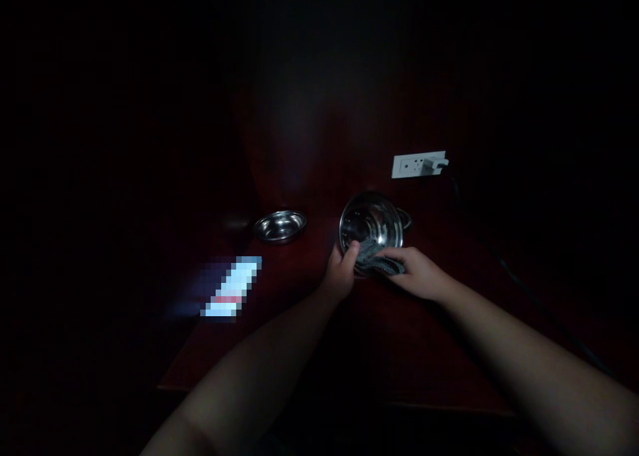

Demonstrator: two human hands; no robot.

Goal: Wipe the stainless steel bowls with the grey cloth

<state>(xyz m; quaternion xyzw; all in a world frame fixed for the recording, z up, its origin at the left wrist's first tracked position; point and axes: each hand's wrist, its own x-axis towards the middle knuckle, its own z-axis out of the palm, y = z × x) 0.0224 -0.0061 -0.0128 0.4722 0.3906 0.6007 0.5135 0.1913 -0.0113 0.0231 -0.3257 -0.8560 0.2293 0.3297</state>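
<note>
A steel bowl (370, 222) is tilted toward me on the dark red table (399, 349), its inside showing. My left hand (341, 269) is closed on the bowl's near left rim. My right hand (419, 271) is closed on a grey cloth (375, 259) that lies over the bowl's near rim, between both hands. A second, shallower steel bowl (280, 225) stands upright to the left, apart from my hands.
The room is very dark. A white power strip (418, 164) with a plug in it lies behind the bowl, its dark cable (519, 283) running down the right side. A lit, blurred screen (232, 287) lies at the left near the table's edge.
</note>
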